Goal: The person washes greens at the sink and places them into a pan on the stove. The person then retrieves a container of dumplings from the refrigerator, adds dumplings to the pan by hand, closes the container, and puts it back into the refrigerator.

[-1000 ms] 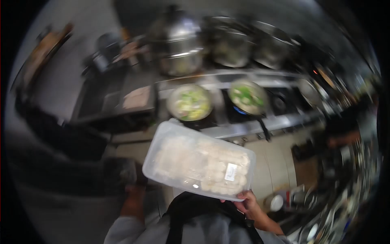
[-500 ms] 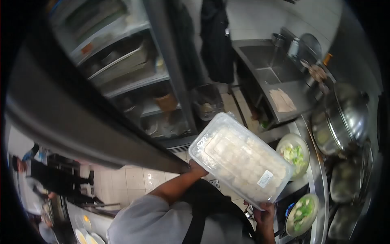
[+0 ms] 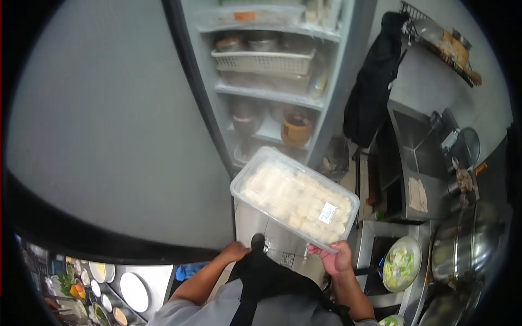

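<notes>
My right hand (image 3: pixel 335 258) grips the near right corner of a translucent lidded container (image 3: pixel 293 195), full of pale rounded pieces and bearing a white label. The container is tilted in front of me, before the open fridge. My left hand (image 3: pixel 236 251) is apart from the container, at the lower edge of the grey fridge door (image 3: pixel 119 130); what its fingers hold is hard to make out. Inside the fridge, a white basket (image 3: pixel 266 62) with metal bowls stands on a shelf, and an orange-brown pot (image 3: pixel 296 130) sits lower down.
At the right are a metal sink (image 3: pixel 416 136), a pan with green food (image 3: pixel 401 264) on the stove and a large steel pot (image 3: pixel 462 244). A black garment (image 3: pixel 372 81) hangs beside the fridge. Plates, including a white one (image 3: pixel 135 292), lie on the lower-left counter.
The view has turned left from the stove to the open fridge. My left hand has left the container's side and is now at the door's edge. The container has stayed in my right hand.
</notes>
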